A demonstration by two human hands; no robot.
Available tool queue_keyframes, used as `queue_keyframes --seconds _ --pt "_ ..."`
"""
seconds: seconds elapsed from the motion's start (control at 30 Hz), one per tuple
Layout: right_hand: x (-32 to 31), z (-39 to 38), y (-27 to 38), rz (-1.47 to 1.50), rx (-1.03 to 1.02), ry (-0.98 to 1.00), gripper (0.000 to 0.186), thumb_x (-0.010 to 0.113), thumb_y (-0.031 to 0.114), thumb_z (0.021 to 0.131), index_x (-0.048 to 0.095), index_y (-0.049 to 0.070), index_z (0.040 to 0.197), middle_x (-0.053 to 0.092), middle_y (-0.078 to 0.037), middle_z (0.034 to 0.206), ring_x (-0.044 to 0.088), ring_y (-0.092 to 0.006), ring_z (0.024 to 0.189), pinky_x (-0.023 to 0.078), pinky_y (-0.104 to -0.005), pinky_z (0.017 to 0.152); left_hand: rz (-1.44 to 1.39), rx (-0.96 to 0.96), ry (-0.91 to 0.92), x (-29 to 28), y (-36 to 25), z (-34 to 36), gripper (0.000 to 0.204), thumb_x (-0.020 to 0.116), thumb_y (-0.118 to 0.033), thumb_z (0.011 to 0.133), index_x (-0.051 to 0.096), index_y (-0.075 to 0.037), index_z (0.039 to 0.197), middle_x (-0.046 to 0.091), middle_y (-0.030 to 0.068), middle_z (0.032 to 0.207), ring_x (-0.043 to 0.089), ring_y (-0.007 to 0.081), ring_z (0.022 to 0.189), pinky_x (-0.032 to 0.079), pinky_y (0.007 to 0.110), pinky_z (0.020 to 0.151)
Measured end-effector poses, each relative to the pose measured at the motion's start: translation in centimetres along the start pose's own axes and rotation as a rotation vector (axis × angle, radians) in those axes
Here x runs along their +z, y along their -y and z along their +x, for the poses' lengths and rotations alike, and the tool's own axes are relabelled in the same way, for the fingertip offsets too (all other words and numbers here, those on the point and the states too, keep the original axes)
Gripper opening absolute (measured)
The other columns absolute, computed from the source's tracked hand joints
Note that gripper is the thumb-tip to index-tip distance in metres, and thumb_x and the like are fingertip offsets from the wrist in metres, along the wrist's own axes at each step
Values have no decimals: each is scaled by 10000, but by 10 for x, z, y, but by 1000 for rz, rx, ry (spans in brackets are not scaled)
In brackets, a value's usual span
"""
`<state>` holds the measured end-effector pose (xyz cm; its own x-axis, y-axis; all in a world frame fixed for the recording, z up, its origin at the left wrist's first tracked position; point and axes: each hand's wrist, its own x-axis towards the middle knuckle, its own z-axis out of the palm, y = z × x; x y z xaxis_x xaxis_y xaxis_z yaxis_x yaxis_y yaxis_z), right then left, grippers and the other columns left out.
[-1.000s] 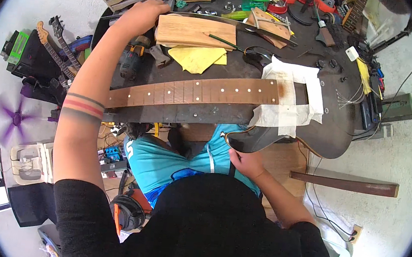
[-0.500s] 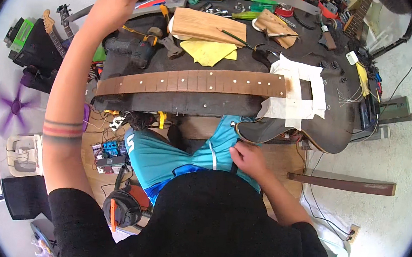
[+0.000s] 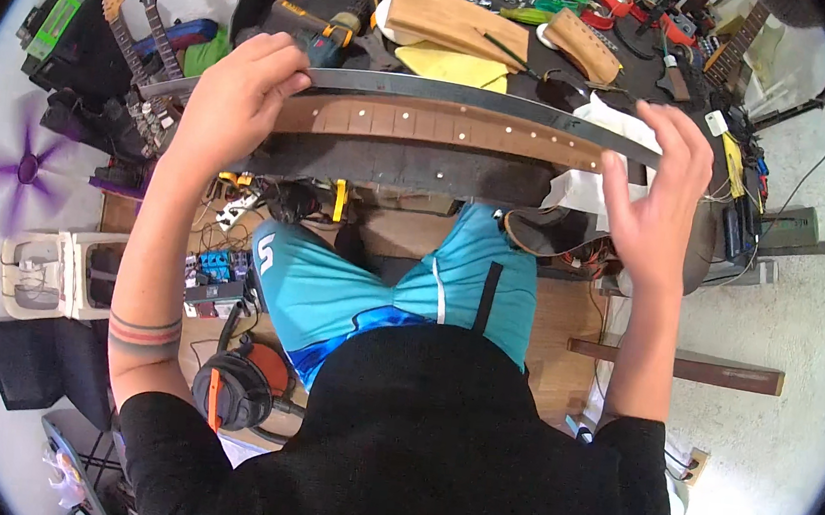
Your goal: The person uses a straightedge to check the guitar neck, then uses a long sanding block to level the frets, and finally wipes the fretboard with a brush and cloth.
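My left hand (image 3: 246, 99) is closed on a long metal straightedge (image 3: 450, 90), near its left part. The straightedge spans above the fretboard (image 3: 366, 122) of an electric guitar; whether it touches the wood I cannot tell. My right hand (image 3: 666, 189) is at the right end of the straightedge, thumb and fingers apart around it. The fretboard is brown, with pale dot inlays and no raised frets that I can make out. White masking tape (image 3: 577, 192) covers part of the dark guitar body (image 3: 541, 233), which is partly hidden behind my right hand.
Behind the straightedge lie a yellow cloth (image 3: 448, 66), a pale wooden block (image 3: 457, 23), a smaller wooden piece (image 3: 583, 46) and a power drill (image 3: 325, 39). Two guitar necks (image 3: 160, 25) stand at left. A wooden bar (image 3: 678, 366) juts from the right wall.
My left hand has brought the straightedge from the back of the bench toward me, over the fretboard. My right hand has risen from my lap to its right end.
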<state>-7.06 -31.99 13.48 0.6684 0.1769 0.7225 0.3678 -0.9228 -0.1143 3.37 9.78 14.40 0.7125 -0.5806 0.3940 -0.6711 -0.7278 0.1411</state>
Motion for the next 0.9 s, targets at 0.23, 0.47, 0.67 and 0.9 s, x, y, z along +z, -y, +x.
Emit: queue_keyframes --seconds 0.23,0.47,0.67,0.9 --pt "32 0 -19 38 6 232 251 741 148 926 702 81 1165 702 -66 1107 624 -285 1126 379 -472 1093 66 10 -60 21 3 -16 139 667 -173 980 637 -39 1004 606 122 955 629 358 1010 525 471 838" --pt "43 -5 -15 132 61 254 156 724 164 966 700 47 1067 755 -123 1008 688 -361 969 508 -440 891 108 -35 -44 28 7 -30 141 647 -159 1021 660 -37 1091 632 152 995 647 396 974 526 460 824" --pt "35 -4 -15 86 170 287 188 692 186 1030 663 33 1137 729 -130 1056 687 -291 1023 509 -378 924 93 26 -10 13 -3 -21 260 583 -282 1093 690 -82 1218 627 157 1008 642 381 1003 513 461 861" --pt "42 0 -8 11 -48 173 228 709 217 990 669 38 1126 686 -130 1103 656 -346 1045 486 -450 917 116 -35 25 24 -9 -20 294 616 -279 1071 653 -124 1318 608 95 1060 601 299 1137 428 437 973"
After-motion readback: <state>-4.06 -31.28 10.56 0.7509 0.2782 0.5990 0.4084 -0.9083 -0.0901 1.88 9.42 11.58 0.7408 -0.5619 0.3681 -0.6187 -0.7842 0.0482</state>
